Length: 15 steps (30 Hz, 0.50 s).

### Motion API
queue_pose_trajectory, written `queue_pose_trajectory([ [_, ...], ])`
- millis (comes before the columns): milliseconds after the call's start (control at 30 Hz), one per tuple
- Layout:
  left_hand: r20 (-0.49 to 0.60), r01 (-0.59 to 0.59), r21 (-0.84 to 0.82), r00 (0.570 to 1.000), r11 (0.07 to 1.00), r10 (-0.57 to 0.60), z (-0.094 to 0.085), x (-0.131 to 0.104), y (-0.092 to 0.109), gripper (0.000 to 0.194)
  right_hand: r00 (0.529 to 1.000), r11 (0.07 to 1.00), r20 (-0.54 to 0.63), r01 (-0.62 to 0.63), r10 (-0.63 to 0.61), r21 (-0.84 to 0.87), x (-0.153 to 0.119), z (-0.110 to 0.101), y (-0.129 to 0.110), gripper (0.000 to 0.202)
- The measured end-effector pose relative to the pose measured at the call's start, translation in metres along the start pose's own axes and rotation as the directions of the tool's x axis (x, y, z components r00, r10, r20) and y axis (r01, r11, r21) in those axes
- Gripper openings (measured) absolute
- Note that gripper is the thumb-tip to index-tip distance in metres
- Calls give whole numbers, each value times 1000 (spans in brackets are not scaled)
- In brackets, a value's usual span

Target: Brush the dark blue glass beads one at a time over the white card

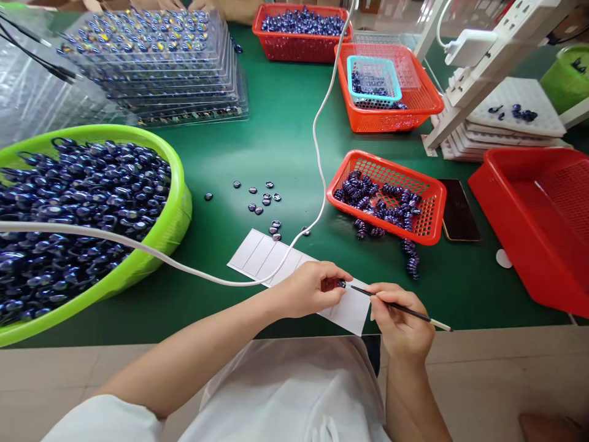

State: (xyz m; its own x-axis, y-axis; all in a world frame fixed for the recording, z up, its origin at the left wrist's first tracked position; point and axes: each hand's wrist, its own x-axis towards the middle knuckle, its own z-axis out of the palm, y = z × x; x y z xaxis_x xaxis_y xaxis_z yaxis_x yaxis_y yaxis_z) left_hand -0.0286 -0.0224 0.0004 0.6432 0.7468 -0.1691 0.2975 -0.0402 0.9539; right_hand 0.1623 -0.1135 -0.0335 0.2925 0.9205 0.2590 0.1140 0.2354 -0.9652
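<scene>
Head view, entries as I log them from my distant post. Left hand point(317, 287): thumb and forefinger pinched on one small dark piece point(341, 283), held above the ruled paper strip point(251, 255). Right hand point(407, 325): closed pen-fashion around a slim black tool point(409, 310), its fine tip at the piece; contact too small for me to confirm. Loose pieces point(266, 199): scattered on the green table point(285, 147), beyond the strip. White cable point(317, 132): crossing the strip near the left wrist. Handling, my judgement: pinch by the edges, leaving the worked face open; brace both hands close together; keep tip pressure light; mind the cable.
</scene>
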Motion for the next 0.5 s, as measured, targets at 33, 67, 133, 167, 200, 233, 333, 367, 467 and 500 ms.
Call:
queue_pose_trajectory([
  [33,-2,0,2,1000,1000,0,0,0,0,29,1000,1000,2,3,-3,0,0,0,0,17],
  [67,-4,0,3,1000,1000,0,0,0,0,29,1000,1000,4,6,-6,-2,0,1,0,17],
  [133,-3,0,2,1000,1000,0,0,0,0,30,1000,1000,10,10,-10,-6,0,1,0,18],
  [167,1,0,-1,1000,1000,0,0,0,0,30,1000,1000,15,12,-12,-9,0,1,0,18],
  [200,3,0,-5,1000,1000,0,0,0,0,30,1000,1000,19,16,-15,-12,0,1,0,19],
  [233,5,1,-8,1000,1000,-1,0,0,0,30,1000,1000,21,20,-19,-15,0,1,0,20],
  [333,7,2,-7,1000,1000,-2,0,0,0,30,999,999,24,28,-28,-23,0,1,1,20],
  [367,6,3,-4,1000,1000,-3,0,0,0,30,999,999,25,29,-29,-25,0,1,0,20],
  [467,5,4,3,1000,1000,-4,0,0,0,29,999,999,25,30,-29,-24,0,2,-1,21],
  [500,5,4,3,1000,1000,-4,0,0,0,29,999,999,24,30,-29,-23,0,2,-1,21],
])
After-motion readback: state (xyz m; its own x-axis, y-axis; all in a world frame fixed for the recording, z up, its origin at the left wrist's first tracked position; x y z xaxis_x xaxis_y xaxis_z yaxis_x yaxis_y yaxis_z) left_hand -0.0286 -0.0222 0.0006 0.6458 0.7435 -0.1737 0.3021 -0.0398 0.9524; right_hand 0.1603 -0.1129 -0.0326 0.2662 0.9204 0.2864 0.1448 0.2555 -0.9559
